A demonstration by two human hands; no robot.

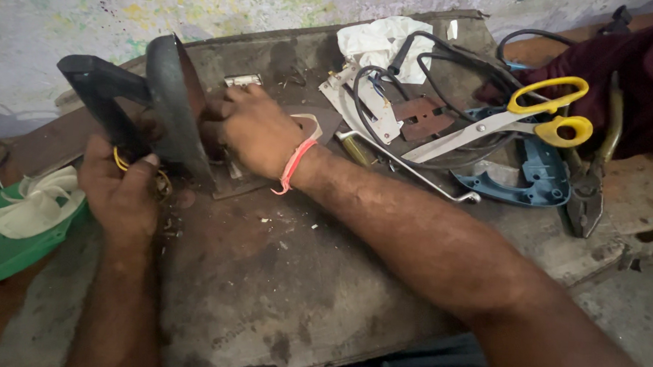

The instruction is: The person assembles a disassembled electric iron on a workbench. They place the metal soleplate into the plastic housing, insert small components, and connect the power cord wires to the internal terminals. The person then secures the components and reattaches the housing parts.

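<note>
The left hand (121,195) is closed around the black handle (100,93) of an old clothes iron (170,104), which stands tilted on its edge on the worn dark workbench (276,285), near the far left corner. The right hand (258,131) presses with bent fingers on the iron's inner side; whether it grips something there, I cannot tell. In front of the hands the bench has open room until its near edge. To the right lie one pair of yellow-handled scissors (508,118), one pair of pliers (591,182), one blue plastic shell (539,172) and tangled black cables (430,51).
</note>
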